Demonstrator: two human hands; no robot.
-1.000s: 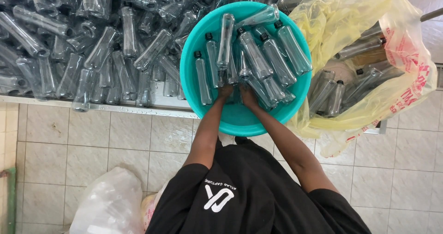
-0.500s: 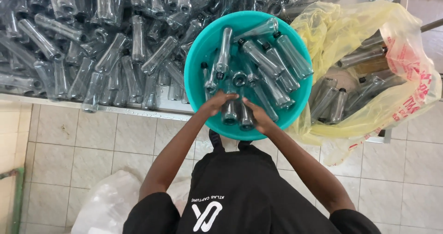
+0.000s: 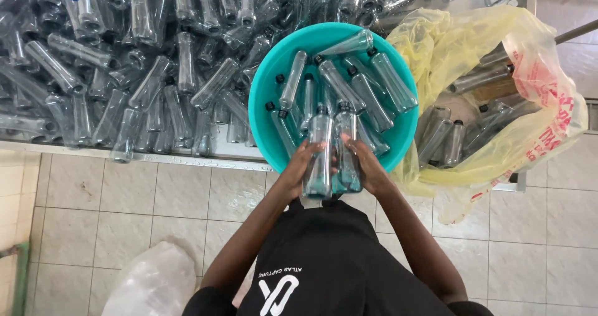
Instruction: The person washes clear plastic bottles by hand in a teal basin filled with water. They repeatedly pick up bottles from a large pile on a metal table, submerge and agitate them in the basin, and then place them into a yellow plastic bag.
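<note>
A teal plastic basin holds several clear capped plastic bottles and rests at the table's front edge. My left hand and my right hand clasp a small bunch of clear bottles between them, held upright over the basin's near rim. The left palm presses the bunch's left side, the right palm its right side. The bottles' black caps point away from me.
A metal table carries a big heap of clear empty bottles to the left of the basin. A yellow plastic bag with more bottles sits on the right. A whitish sack lies on the tiled floor at lower left.
My hands have gathered bottles inside the basin and drawn them toward me, lifting the bunch up over the near rim. The view has shifted slightly closer.
</note>
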